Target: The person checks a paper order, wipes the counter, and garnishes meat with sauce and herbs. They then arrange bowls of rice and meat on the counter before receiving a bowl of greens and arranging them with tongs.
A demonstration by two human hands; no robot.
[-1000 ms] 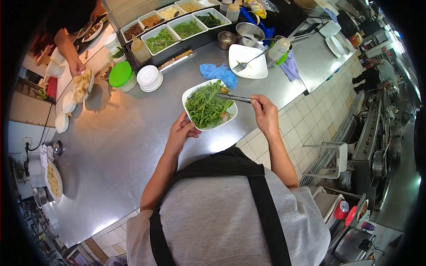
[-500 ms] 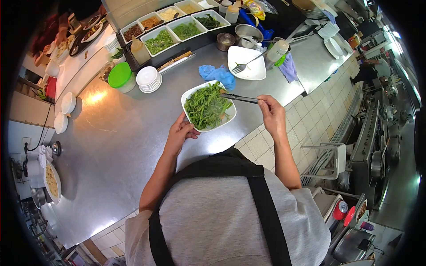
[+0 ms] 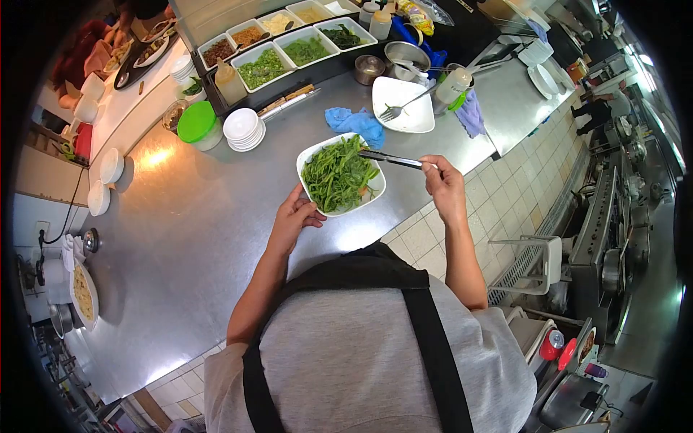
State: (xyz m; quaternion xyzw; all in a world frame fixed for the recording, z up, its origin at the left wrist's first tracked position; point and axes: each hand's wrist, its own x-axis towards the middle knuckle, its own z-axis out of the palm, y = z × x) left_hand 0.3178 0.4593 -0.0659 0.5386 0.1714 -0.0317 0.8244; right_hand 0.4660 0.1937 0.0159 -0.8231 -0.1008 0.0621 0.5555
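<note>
A squarish white dish (image 3: 378,190) heaped with cooked leafy greens (image 3: 333,173) stands on the steel counter in front of me. My left hand (image 3: 294,216) grips its near left rim, thumb on the edge and fingers underneath. In my right hand (image 3: 443,189) is a pair of metal tongs (image 3: 398,159), held near the back end between closed fingers. The tips of the tongs touch the top right of the greens. Beyond the dish lie a crumpled blue cloth (image 3: 355,125) and a second white dish (image 3: 414,121) with a fork (image 3: 406,105) in it.
Stacked small white saucers (image 3: 243,128) and a green-lidded tub (image 3: 198,124) stand on the steel counter (image 3: 180,252). Chopped toppings fill white trays (image 3: 264,70) at the back. Squeeze bottles (image 3: 452,86) and a purple cloth (image 3: 471,115) are on the right. Another person (image 3: 606,107) stands far right.
The tongs turn slightly in my right hand, their tips still at the greens. My left hand and the dish barely shift. At the upper left, another person's arms have moved.
</note>
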